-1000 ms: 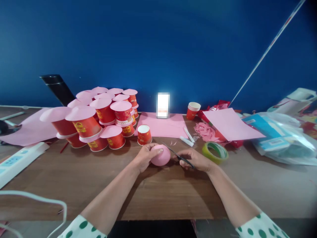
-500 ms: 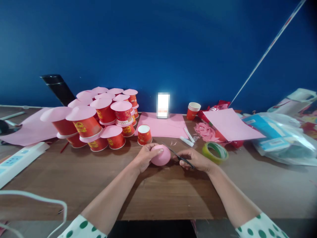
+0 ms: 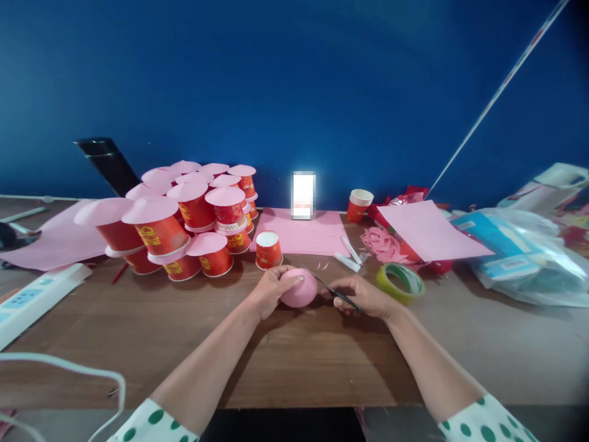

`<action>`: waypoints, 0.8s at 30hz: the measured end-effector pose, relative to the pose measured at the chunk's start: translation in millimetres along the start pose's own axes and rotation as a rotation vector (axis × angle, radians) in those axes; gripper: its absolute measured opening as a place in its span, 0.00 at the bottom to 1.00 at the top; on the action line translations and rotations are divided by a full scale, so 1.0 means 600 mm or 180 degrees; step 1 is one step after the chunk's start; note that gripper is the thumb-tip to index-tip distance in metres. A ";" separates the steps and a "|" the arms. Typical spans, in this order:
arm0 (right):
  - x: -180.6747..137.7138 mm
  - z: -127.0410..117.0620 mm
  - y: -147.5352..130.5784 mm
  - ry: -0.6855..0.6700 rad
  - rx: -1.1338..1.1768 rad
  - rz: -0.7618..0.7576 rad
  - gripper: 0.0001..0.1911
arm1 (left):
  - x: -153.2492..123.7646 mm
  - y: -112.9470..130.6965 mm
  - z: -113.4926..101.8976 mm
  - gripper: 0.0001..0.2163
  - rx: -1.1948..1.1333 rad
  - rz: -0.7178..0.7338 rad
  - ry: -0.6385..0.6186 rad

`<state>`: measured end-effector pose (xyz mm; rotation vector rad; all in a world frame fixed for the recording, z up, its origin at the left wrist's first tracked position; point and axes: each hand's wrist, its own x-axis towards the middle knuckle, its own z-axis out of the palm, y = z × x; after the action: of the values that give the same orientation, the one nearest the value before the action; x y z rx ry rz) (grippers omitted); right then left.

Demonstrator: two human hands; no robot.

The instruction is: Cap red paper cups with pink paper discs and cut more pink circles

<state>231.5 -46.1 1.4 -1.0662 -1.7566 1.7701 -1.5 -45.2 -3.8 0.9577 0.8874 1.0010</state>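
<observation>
My left hand (image 3: 270, 291) pinches a round pink paper disc (image 3: 301, 290), thumb on top and fingers beneath. To its right, my right hand (image 3: 361, 296) is closed on a pair of dark-handled scissors (image 3: 343, 297), whose blades lie at the disc's upper right edge. Whether the blades touch the paper I cannot tell. Just beyond my left hand stands a red paper cup (image 3: 269, 253), upside down with its white base up. Farther left, many red cups topped with pink paper cones are stacked in layers, such as this capped cup (image 3: 156, 236) in front.
A yellow-green tape roll (image 3: 400, 283) lies right of my right hand. Behind are pink paper sheets (image 3: 294, 236), a lit phone (image 3: 303, 195), nested cups (image 3: 359, 209) and pink paper scraps (image 3: 383, 243). Plastic bags (image 3: 515, 245) crowd the right; a power strip (image 3: 41, 301) lies left.
</observation>
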 end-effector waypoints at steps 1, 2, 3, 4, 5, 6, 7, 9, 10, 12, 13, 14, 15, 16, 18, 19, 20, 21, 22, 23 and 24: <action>0.000 0.000 0.000 0.0003 -0.0005 0.0007 0.24 | 0.000 -0.001 0.000 0.15 -0.0009 -0.0002 0.0009; 0.000 0.000 -0.001 0.0008 -0.0015 0.0011 0.24 | 0.001 -0.001 0.000 0.15 -0.0015 -0.0001 0.0015; 0.000 0.000 0.000 0.0013 -0.0026 0.0010 0.24 | 0.001 -0.002 -0.001 0.15 -0.0018 -0.0002 0.0017; 0.000 0.000 0.000 0.0011 -0.0035 0.0008 0.24 | 0.001 -0.002 -0.001 0.15 -0.0022 -0.0005 0.0017; 0.000 -0.001 0.000 0.0008 -0.0042 0.0002 0.24 | 0.001 -0.002 -0.001 0.15 -0.0024 -0.0009 0.0014; 0.001 -0.001 0.000 0.0005 -0.0047 -0.0001 0.24 | 0.001 -0.002 -0.001 0.15 -0.0023 -0.0013 0.0013; 0.001 -0.001 0.001 0.0003 -0.0050 -0.0006 0.24 | 0.001 -0.002 -0.001 0.15 -0.0021 -0.0016 0.0011; 0.001 -0.001 0.001 -0.0014 -0.0057 -0.0023 0.24 | 0.001 -0.001 -0.001 0.15 -0.0031 -0.0020 0.0016; 0.001 -0.001 0.001 -0.0020 -0.0065 -0.0028 0.24 | 0.001 -0.001 0.000 0.16 -0.0041 -0.0020 0.0021; 0.001 -0.001 0.002 -0.0016 -0.0085 -0.0034 0.24 | 0.001 0.000 0.000 0.16 -0.0049 -0.0014 0.0033; 0.001 -0.001 0.002 -0.0009 -0.0094 -0.0036 0.24 | 0.001 0.000 0.001 0.16 -0.0044 -0.0010 0.0042; 0.001 -0.001 0.003 0.0000 -0.0100 -0.0038 0.24 | 0.001 0.000 0.001 0.16 -0.0033 -0.0009 0.0055; 0.001 -0.001 0.003 0.0008 -0.0107 -0.0044 0.24 | 0.001 0.000 0.001 0.16 -0.0023 -0.0010 0.0068; 0.001 -0.001 0.004 0.0012 -0.0113 -0.0053 0.24 | 0.001 0.000 0.001 0.16 -0.0016 -0.0014 0.0077; 0.001 -0.002 0.005 0.0017 -0.0132 -0.0065 0.25 | 0.001 0.000 0.001 0.16 -0.0020 -0.0015 0.0096; 0.001 -0.002 0.006 0.0019 -0.0144 -0.0067 0.25 | 0.001 0.000 0.001 0.16 -0.0023 -0.0018 0.0094; 0.001 -0.002 0.006 0.0020 -0.0155 -0.0070 0.25 | 0.001 0.000 0.001 0.16 -0.0024 -0.0024 0.0092; 0.001 -0.002 0.006 0.0021 -0.0157 -0.0074 0.24 | 0.000 0.000 0.001 0.16 -0.0025 -0.0032 0.0093; 0.001 -0.002 0.005 0.0017 -0.0154 -0.0078 0.24 | 0.000 0.001 0.001 0.16 -0.0024 -0.0046 0.0098; 0.001 -0.001 0.004 0.0013 -0.0150 -0.0081 0.24 | 0.000 0.001 0.001 0.16 -0.0024 -0.0061 0.0103; 0.001 -0.001 0.004 0.0014 -0.0148 -0.0082 0.24 | -0.001 0.002 0.001 0.16 -0.0022 -0.0074 0.0109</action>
<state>232.1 -45.5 -0.9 -1.0604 -1.8090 1.7179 -1.1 -45.5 -2.4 0.9250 0.9211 1.0025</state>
